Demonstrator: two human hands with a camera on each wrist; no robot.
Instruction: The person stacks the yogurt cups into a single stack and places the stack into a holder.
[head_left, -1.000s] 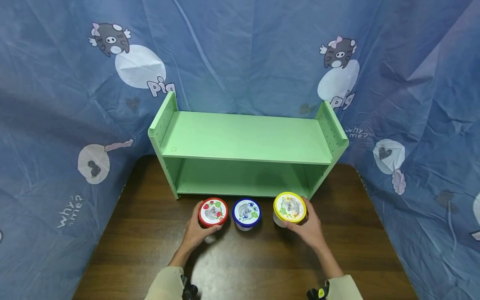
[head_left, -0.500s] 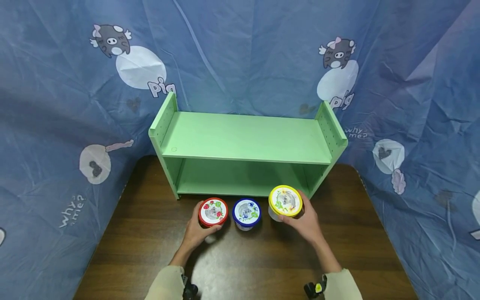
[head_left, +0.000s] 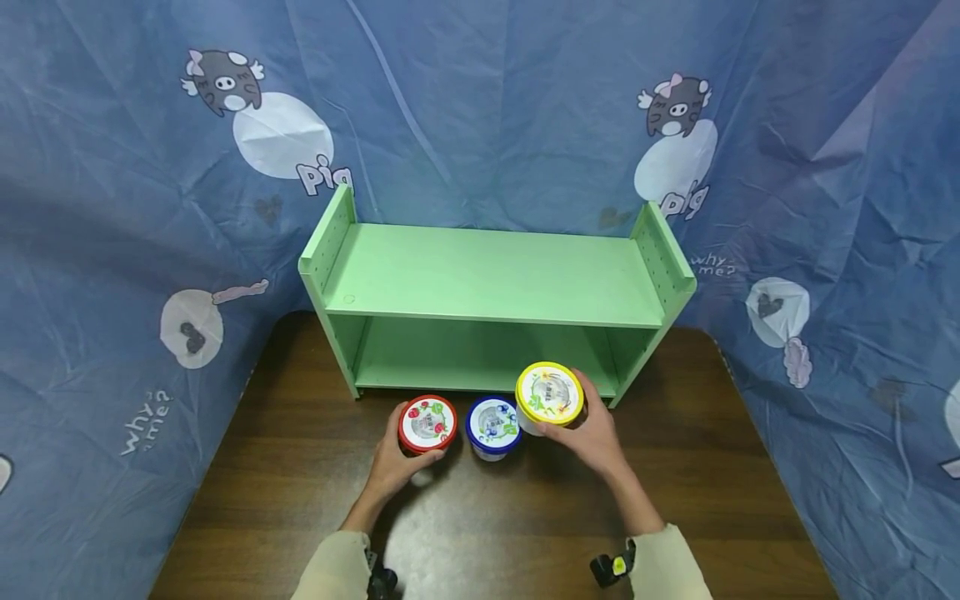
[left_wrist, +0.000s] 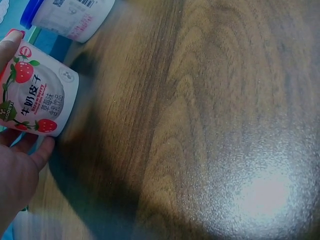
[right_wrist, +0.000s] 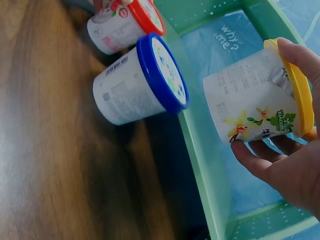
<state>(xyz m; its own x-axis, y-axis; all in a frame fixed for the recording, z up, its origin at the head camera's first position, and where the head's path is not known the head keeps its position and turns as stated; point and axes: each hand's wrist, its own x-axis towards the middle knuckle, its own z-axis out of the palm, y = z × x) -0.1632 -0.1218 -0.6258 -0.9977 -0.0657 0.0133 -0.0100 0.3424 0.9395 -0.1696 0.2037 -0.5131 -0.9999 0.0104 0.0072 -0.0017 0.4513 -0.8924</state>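
Observation:
My left hand [head_left: 395, 460] grips a tub with a red lid [head_left: 427, 424] and strawberry pictures, standing on the table left of centre. In the left wrist view, thumb and fingers curl round the strawberry tub [left_wrist: 40, 90]. Next to it stands a blue-lidded tub [head_left: 492, 426], untouched by either hand. My right hand [head_left: 596, 432] holds a yellow-lidded tub [head_left: 550, 393] up off the table, just right of the blue one and overlapping its edge in the head view. The right wrist view shows the yellow-lidded tub [right_wrist: 257, 95] with flower pictures, fingers under its side.
A green two-level shelf [head_left: 487, 275] stands behind the tubs on the brown wooden table [head_left: 480, 533]. Its front edge lies close behind them. A blue cloth [head_left: 480, 108] with pig prints hangs at the back and both sides.
The yellow-lidded tub has risen and moved left toward the blue-lidded one in my right hand. My left hand and the red-lidded tub have stayed in place.

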